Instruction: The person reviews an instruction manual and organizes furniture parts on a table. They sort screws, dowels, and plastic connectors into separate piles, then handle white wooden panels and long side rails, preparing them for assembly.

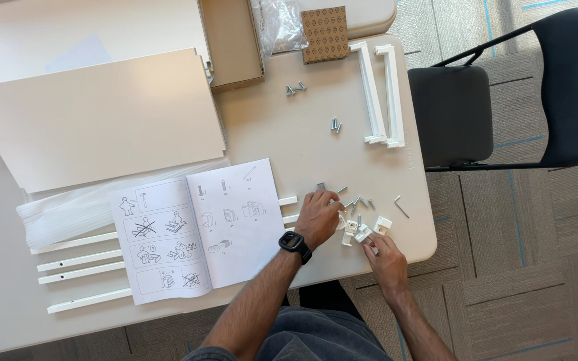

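Note:
My left hand, with a black watch on the wrist, rests palm down on the white table by a scatter of small screws. Its fingers lie flat and touch the parts; I cannot see anything gripped. My right hand sits at the table's front right edge, its fingertips on a cluster of small white plastic brackets. An open instruction booklet with line drawings lies just left of my left hand.
White rails poke out from under the booklet. A large white panel and a cardboard box fill the back left. Two white brackets, more screws, an angled key and a black chair lie to the right.

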